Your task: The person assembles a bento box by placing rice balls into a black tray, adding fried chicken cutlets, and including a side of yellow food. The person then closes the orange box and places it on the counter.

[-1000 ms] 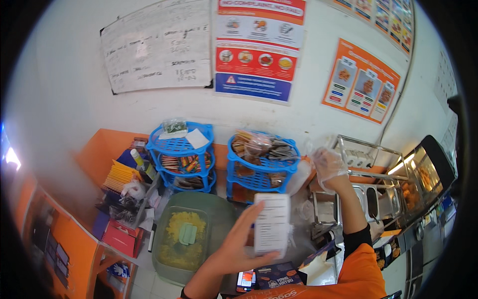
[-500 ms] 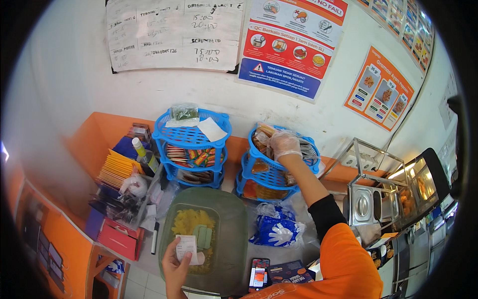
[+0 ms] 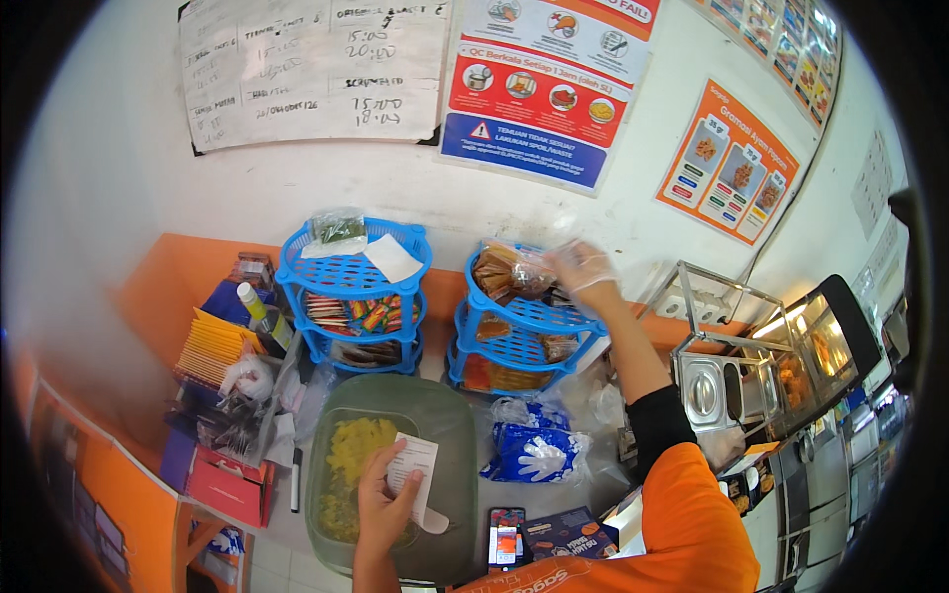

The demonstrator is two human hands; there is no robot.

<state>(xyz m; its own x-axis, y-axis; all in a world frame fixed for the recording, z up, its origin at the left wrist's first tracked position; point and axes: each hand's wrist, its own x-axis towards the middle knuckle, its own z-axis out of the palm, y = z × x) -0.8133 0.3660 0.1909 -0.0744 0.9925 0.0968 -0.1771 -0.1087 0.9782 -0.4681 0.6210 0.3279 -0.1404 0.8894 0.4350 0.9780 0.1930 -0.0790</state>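
The left hand (image 3: pixel 386 501) is pinching a printed receipt (image 3: pixel 420 457) over the green tub (image 3: pixel 453 427); the gloved right hand (image 3: pixel 585 269), its grip too blurred to tell, is hovering by packets (image 3: pixel 497 273) on the tiered blue rack (image 3: pixel 539 321)

Orange sleeve (image 3: pixel 692 509), black cuff (image 3: pixel 659 423)

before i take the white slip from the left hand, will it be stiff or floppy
The white slip is probably floppy, as its lower end curls. It looks paper-thin, so it is likely light and may crease if the left hand squeezes harder.
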